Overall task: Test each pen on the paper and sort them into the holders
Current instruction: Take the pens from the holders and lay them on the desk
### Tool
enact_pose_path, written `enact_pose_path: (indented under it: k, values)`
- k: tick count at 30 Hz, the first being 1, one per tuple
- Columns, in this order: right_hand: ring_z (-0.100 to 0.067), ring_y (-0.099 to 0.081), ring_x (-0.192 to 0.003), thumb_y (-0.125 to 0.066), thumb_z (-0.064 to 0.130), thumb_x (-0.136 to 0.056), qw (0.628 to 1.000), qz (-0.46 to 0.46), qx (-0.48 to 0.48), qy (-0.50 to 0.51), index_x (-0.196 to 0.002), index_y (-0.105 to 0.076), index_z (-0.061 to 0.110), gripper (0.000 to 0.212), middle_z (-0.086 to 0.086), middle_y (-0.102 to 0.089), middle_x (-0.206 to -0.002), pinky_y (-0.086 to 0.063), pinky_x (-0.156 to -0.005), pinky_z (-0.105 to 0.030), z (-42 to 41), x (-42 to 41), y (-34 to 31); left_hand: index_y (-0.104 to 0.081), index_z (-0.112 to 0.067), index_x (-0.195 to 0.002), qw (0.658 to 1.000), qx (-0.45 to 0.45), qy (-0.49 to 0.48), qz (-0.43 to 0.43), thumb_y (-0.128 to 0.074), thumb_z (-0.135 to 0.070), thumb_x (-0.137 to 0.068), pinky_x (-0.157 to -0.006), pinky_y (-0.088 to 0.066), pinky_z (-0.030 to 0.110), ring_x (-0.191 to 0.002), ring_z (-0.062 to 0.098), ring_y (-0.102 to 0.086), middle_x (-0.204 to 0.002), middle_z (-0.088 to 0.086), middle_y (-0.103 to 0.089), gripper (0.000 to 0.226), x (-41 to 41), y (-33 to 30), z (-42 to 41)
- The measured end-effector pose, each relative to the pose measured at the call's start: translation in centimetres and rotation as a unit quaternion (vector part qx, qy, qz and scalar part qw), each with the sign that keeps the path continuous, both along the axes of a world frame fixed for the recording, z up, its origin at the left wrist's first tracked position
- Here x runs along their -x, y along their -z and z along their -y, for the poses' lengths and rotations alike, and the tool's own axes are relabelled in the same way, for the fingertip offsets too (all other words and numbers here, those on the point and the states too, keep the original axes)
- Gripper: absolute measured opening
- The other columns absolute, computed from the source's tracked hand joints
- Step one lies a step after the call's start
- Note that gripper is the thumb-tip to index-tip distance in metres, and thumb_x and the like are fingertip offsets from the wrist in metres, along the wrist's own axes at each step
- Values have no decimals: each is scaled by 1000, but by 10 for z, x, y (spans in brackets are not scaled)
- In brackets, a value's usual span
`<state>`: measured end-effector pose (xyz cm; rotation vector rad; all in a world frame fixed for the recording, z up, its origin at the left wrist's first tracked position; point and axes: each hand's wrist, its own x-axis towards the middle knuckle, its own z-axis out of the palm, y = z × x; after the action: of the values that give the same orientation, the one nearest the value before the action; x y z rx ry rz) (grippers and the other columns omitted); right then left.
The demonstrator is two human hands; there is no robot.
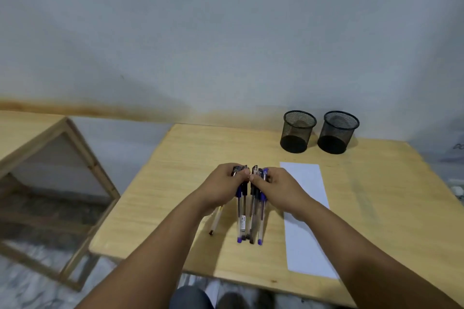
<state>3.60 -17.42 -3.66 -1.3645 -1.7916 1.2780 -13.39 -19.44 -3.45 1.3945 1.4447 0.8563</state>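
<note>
Head view, looking down at a light wooden table (175,158) set against a pale wall (226,32).

Pens (247,216): a bundle of clear-barrelled ballpoints, some with blue caps and end plugs, others with black. They lie roughly parallel near the middle of the table, capped ends pointing away from the person and tail ends toward the near edge. Exact count cannot be told, since the barrels overlap and the picture is soft. One pen with a dark tip (215,221) angles out to the left of the bundle, partly under the left wrist.

Left hand (221,183): fingers curled over the capped ends of the left part of the bundle, grasping it. Right hand (276,185): fingers curled likewise around the capped ends of the right part. The two thumbs nearly meet between the halves (a narrow gap shows between the two groups at the top).

Paper (306,221): a plain white sheet, long side running away from the person, lying flat just to the right of the pens; the right forearm crosses over its near part.

Holders: two black wire-mesh cups at the far right of the table, upright, close side by side, the left holder (298,132) and the right holder (337,133). Both stand well apart from the hands.

A wooden frame structure (62,158) stands off the table to the left.
</note>
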Motion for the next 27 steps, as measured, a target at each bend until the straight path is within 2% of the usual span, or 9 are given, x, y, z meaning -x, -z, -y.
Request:
enact_pose_path:
  k: [4, 7, 9, 11, 13, 17, 20, 23, 27]
  values:
    - [-32, -75, -68, -64, 38, -92, 994, -1, 111, -1, -93, -66, 0, 38, -22, -74, -84, -63, -70, -50, -19, 5, 13, -66, -7, -81, 999, 15, -31, -28, -54, -38, -94, -71, -44, 36, -69, 18, -54, -72, 6, -59, 36, -3, 18, -13]
    - [-37, -74, -65, -66, 43, -89, 994, 25, 108, 9, -94, -64, -4, 48, -24, -73, -84, -62, -70, -53, -31, 8, 16, -58, -4, -79, 997, 18, -48, -54, -53, -45, -90, -72, -42, 38, -70, 19, -52, -70, 2, -54, 42, -2, 26, -22]
    - [-34, -74, -64, -65, 43, -90, 995, 31, 93, 12, -86, -63, 1, 42, -19, -71, -80, -63, -66, -46, -37, 11, 16, -64, -12, -99, 994, 12, -63, -88, -54, -45, -96, -84, -39, 34, -94, 19, -57, -94, -4, -62, 35, 1, 26, -26]
    - [-26, -75, -70, -64, 43, -90, 996, 34, 83, 10, -87, -65, 6, 38, -11, -70, -80, -64, -66, -39, -42, 14, 15, -52, -10, -139, 990, 13, -89, -105, -55, -49, -96, -98, -36, 29, -128, 19, -49, -139, 0, -55, 58, 6, 23, -30]
    - [-21, -75, -79, -65, 42, -89, 996, 22, 88, 14, -99, -68, 8, 36, -10, -71, -91, -64, -70, -37, -45, 15, 16, -40, -11, -149, 990, 11, -104, -91, -57, -50, -94, -106, -37, 32, -136, 20, -44, -151, 3, -45, 69, 11, 21, -31]
    - [-19, -73, -84, -64, 26, -91, 994, 12, 106, 21, -131, -57, 9, 44, -11, -70, -104, -61, -64, -26, -45, 7, 15, -42, -15, -147, 986, -14, -88, -138, -58, -44, -96, -109, -42, 40, -133, 20, -48, -151, 4, -44, 61, 17, 19, -23]
    - [-19, -71, -80, -65, 11, -88, 996, 53, 72, 4, -126, -59, 15, 39, -6, -69, -99, -58, -58, -21, -38, 1, 17, -45, -15, -146, 979, -24, -60, -196, -58, -36, -97, -106, -43, 35, -130, 20, -50, -148, 4, -47, 55, 17, 22, -18]
    - [-21, -71, -78, -71, 8, -84, 997, 65, 38, 26, -120, -60, 17, 39, -7, -66, -99, -62, -64, -29, -31, 3, 24, -53, -14, -139, 958, -46, -14, -281, -61, -32, -94, -102, -39, 27, -129, 22, -50, -140, 5, -54, 49, 18, 27, -12]
    - [-21, -71, -76, -71, 7, -77, 997, 67, 22, 42, -118, -54, 18, 46, -7, -69, -90, -62, -67, -35, -24, 10, 22, -59, -17, -132, 941, -77, 25, -328, -64, -23, -90, -100, -43, 33, -121, 24, -52, -132, 8, -56, 43, 12, 25, -7]
